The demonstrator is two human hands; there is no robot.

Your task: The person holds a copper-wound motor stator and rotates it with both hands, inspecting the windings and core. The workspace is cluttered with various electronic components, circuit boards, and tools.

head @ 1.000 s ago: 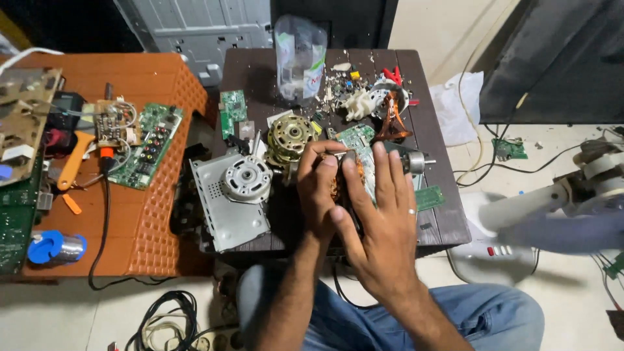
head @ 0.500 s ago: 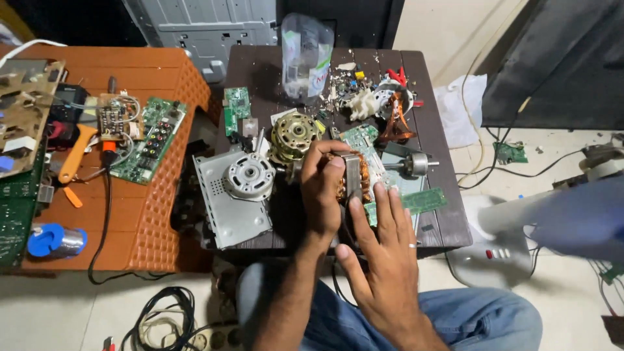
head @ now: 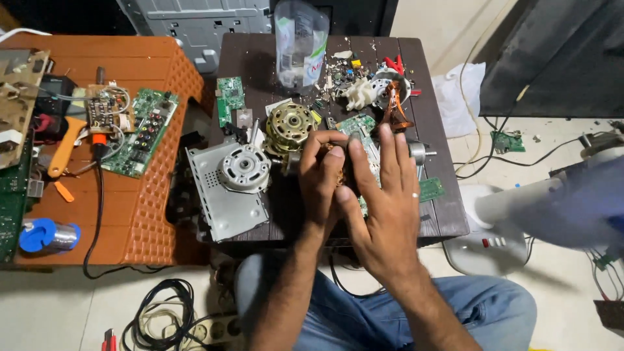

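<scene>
even indoor light | soft shadows | motion blur at right edge

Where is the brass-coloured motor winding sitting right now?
In the head view, the brass-coloured motor winding lies on the dark table, just up and left of the left hand, between the silver round motor on the grey plate and a green circuit board.
</scene>
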